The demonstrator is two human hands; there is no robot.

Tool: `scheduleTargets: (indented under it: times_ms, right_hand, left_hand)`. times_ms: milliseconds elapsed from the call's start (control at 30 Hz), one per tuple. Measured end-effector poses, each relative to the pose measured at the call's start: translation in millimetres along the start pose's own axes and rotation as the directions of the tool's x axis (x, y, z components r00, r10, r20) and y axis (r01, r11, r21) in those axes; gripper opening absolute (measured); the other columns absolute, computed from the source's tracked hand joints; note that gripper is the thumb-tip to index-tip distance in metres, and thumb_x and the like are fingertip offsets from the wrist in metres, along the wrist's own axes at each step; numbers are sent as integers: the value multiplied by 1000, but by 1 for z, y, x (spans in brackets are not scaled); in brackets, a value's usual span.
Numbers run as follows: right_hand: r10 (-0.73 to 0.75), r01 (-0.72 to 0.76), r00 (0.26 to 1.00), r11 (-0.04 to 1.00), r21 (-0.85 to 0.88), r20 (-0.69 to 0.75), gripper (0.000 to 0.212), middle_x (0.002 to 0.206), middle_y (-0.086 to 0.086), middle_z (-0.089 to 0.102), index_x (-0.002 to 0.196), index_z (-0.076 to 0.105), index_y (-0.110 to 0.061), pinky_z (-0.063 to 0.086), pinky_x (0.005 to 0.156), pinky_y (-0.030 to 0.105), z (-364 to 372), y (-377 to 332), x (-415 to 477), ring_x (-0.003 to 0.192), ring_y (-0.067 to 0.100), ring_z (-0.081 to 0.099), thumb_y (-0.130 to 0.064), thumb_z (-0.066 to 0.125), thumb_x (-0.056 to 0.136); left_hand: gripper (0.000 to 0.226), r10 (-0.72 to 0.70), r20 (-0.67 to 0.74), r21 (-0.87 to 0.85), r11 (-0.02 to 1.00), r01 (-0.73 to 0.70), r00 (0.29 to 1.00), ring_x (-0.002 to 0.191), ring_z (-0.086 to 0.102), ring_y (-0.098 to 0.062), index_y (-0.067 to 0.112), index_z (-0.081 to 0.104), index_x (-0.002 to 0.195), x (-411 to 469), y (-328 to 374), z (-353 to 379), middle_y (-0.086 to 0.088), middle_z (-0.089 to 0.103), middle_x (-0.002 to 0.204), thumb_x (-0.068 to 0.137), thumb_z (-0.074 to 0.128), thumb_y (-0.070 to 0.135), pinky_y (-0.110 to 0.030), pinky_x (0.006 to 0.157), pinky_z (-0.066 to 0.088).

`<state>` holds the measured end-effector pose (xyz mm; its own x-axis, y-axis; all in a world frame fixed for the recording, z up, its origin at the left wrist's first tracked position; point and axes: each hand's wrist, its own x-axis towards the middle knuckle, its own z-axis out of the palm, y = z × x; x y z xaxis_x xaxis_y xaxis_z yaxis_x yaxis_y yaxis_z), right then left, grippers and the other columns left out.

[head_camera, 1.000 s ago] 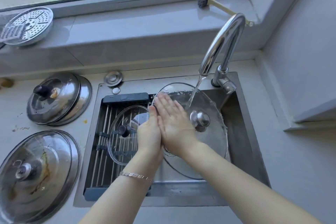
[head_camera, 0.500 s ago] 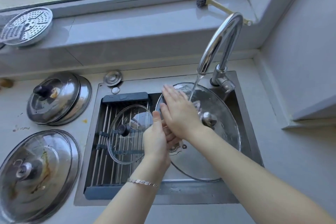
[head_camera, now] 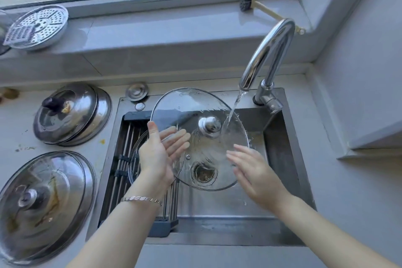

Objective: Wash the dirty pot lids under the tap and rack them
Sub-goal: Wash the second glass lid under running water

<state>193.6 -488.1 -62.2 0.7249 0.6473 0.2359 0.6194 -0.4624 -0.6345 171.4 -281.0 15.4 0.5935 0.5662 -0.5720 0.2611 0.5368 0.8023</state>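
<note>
Wet glass lid (head_camera: 185, 109) tilts under the running tap (head_camera: 269, 50), knob facing up

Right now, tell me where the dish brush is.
Head view: the dish brush lies on the windowsill at upper right, its handle passing behind the arch of the tap.

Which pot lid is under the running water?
The big glass lid with the shiny knob, over the sink; the others lie on the rack or counter.
</note>
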Motion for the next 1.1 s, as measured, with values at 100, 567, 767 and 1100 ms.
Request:
scheduleTargets:
  times_ms: [100, 567, 767, 1100]
  right_hand:
    - [272, -265, 962, 955, 134, -35, 51, 114, 0, 51, 135, 44, -13, 50, 83, 40, -21, -10, 29, 89, 7, 53, -39, 42, 92]
    - [770, -782, 616, 623, 12, 165, 45, 107, 18, 57, 108, 52, -2, 35, 74, 33, -20, -34, 110, 98, 34, 54, -41, 35, 91]
    - [733, -643, 680, 614, 458, -29, 43, 60, -6, 46, 64, 40, -20, 38, 55, 29, -17, -36, 101, 58, 15, 48, -53, 63, 78]
    - [660, -535, 751, 612, 583, -4, 36, 51, 2, 50, 73, 41, -18, 35, 34, 22, -17, -29, 80, 32, 14, 47, -48, 41, 93]
  left_hand:
    - [57, 13, 37, 52, 999, -15, 999, 66, 73, -21, 1, 61, 91, -6, 3, 2, -10, 73, 69, 94, 34, 51, -26, 55, 59]
    - [48, 113, 29, 95, 989, -115, 993, 54, 69, -19, -1, 61, 87, -33, 1, 26, -8, 70, 58, 94, 42, 43, -25, 48, 55]
    - [52, 110, 71, 89, 989, -116, 991, 62, 72, -22, 1, 62, 88, -24, 12, 19, -9, 73, 66, 93, 40, 47, -26, 53, 58]
    - [54, 64, 100, 73, 995, -71, 993, 63, 72, -22, 0, 61, 88, -22, 8, 13, -10, 73, 67, 93, 38, 48, -24, 51, 57]
